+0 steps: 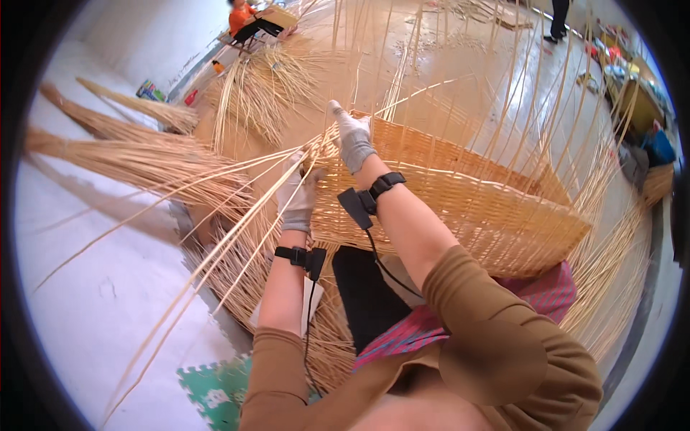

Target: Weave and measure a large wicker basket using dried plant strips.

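Note:
A large half-woven wicker basket (460,208) stands tilted across my lap, its long wall toward me and its upright stakes (514,108) rising above the woven rim. My left hand (296,192), in a pale glove with a grey cuff, is closed around wicker rods (237,233) at the basket's left corner. Their long loose ends fan out to the lower left. Just above it, my right hand (352,140), gloved alike, grips the rim at that same corner, one digit pointing up. Its other fingers are partly hidden behind the weave.
Bundles of wicker rods (144,154) lie on the left, with a loose heap (262,90) beyond them. More rods (596,244) spread along the right. A person in orange (241,18) sits far back; another's dark legs (559,18) stand far right. A green foam mat (215,388) lies lower left.

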{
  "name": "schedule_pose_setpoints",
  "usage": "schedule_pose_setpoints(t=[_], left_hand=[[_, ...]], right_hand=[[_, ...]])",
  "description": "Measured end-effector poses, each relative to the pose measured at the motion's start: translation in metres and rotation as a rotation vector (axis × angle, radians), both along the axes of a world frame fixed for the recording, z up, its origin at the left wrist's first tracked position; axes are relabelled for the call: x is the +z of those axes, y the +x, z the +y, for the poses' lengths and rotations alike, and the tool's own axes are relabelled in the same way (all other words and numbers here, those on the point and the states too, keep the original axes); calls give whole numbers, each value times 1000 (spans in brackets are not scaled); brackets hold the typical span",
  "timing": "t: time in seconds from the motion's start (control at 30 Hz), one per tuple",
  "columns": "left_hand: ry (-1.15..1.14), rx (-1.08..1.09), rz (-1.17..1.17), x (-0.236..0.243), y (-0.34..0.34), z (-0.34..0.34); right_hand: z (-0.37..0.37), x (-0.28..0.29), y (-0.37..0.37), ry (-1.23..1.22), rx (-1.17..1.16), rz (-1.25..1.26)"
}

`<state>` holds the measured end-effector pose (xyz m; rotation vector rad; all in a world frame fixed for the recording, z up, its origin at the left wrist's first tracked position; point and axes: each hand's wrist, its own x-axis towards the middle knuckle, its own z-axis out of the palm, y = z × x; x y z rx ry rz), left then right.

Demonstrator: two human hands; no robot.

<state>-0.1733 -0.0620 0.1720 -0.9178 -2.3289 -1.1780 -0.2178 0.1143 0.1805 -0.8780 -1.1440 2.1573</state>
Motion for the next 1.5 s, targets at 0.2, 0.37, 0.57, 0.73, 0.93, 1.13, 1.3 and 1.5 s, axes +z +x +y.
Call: schedule_pose_setpoints(t=[0.2, 0.37, 0.57, 0.73, 0.93, 1.13, 1.3, 1.5], left_hand=[[-200, 55, 498, -4, -12, -8], [-153, 4, 442, -3, -20, -6], [-121, -2, 300, -2, -20, -5], [-273, 84, 384, 9, -19, 0], [-313, -46, 366, 19, -20, 1], [-339, -124, 353, 4, -43, -9], [-16, -38, 112, -6, 11, -3], [-210, -159, 89, 23, 23, 54]], right_hand=[[-10, -6, 9, 316, -353, 77], [-9, 42, 31, 195, -147, 526], [14, 65, 61, 206, 275, 420], [4, 62, 48, 811, -313, 435], [-10, 44, 69, 470, -79, 821], [1, -13, 119, 333, 444, 613], [10, -22, 129, 231, 206, 672], [34, -70, 201, 268, 287, 378]])
